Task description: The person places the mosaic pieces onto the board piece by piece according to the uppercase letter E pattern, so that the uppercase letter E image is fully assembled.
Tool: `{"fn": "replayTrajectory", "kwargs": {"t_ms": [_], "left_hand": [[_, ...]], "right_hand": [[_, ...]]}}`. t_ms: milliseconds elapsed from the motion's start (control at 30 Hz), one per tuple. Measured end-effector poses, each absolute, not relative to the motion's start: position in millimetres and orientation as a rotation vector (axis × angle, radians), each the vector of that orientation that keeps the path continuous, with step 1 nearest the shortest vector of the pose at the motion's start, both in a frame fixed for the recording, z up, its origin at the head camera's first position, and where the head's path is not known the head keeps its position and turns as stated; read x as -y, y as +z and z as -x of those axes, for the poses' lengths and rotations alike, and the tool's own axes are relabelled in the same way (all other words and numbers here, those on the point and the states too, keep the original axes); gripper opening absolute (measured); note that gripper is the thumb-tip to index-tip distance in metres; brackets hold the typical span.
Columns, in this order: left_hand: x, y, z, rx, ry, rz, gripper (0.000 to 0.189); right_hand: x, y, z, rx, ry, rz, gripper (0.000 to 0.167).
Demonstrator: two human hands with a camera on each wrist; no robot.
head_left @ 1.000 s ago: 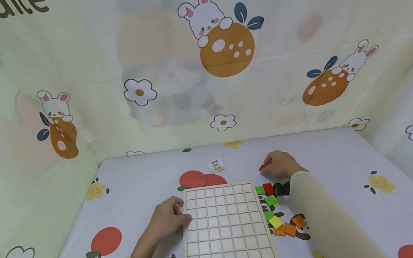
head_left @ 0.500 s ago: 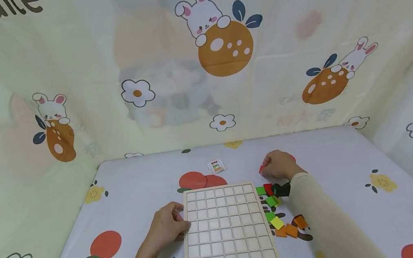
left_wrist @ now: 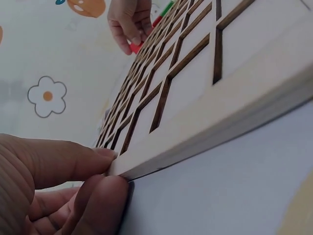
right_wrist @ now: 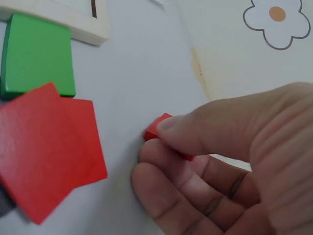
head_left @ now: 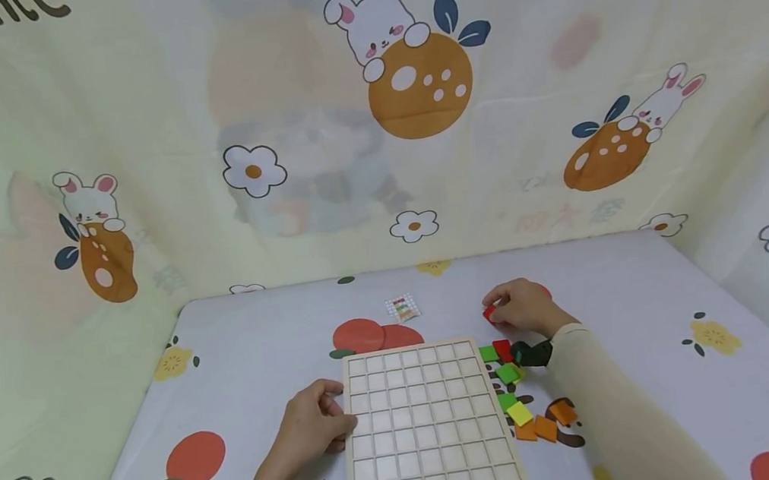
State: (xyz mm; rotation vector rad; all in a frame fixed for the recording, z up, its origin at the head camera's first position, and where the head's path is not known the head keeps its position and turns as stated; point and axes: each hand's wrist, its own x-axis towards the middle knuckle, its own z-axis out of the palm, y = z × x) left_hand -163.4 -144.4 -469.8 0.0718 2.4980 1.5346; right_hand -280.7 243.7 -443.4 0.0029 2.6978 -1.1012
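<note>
A pale wooden grid board (head_left: 351,464) lies on the table, its cells bare. My left hand (head_left: 310,423) grips its left edge; in the left wrist view the thumb (left_wrist: 73,164) lies along the top of the frame and a finger is bent against its side. Beyond the board's far right corner, my right hand (head_left: 526,308) pinches a small red tile (right_wrist: 154,128) between thumb and fingers, just above or on the table; which of these I cannot tell. Part of that tile is hidden behind the thumb.
Along the board's right side lie loose square tiles: green ones (head_left: 507,373), a yellow one (head_left: 519,413), several orange ones (head_left: 546,429) and overlapping red ones (right_wrist: 41,152). Behind the board is a small patterned card or packet (head_left: 402,308). A printed curtain (head_left: 315,71) hangs at the back.
The red tile has turned slightly in my right fingers, which stay in nearly the same place. My left hand keeps its hold on the board, and the head view has shifted a little.
</note>
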Motion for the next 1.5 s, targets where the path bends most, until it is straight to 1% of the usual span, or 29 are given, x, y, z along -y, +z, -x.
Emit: {"fn": "replayTrajectory", "kwargs": {"t_ms": [133, 233, 667, 933, 1167, 1500], "left_hand": [[145.1, -471.7, 164.7, -2.482, 1.550, -0.084, 0.054], [145.4, -472.0, 165.1, -2.471, 1.555, -0.077, 0.054], [144.1, -472.6, 166.3, -2.434, 1.588, -0.066, 0.055], [144.7, -473.0, 162.7, -2.427, 1.600, -0.036, 0.057], [145.9, -473.3, 161.8, -2.403, 1.635, -0.036, 0.057], [148.5, -472.8, 163.2, -2.400, 1.633, -0.026, 0.056]], "right_hand": [[-245.6, -440.8, 280.0, -2.697, -1.042, -0.025, 0.035], [-245.9, -440.1, 280.2, -2.703, -1.001, -0.024, 0.036], [-247.1, -437.0, 276.9, -2.807, -0.789, 0.057, 0.026], [-243.4, -442.7, 273.5, -2.802, -0.862, 0.108, 0.027], [-232.2, -434.5, 259.0, -2.772, -0.965, 0.104, 0.033], [-212.0, -431.7, 241.1, -2.802, -1.018, 0.200, 0.029]]}}
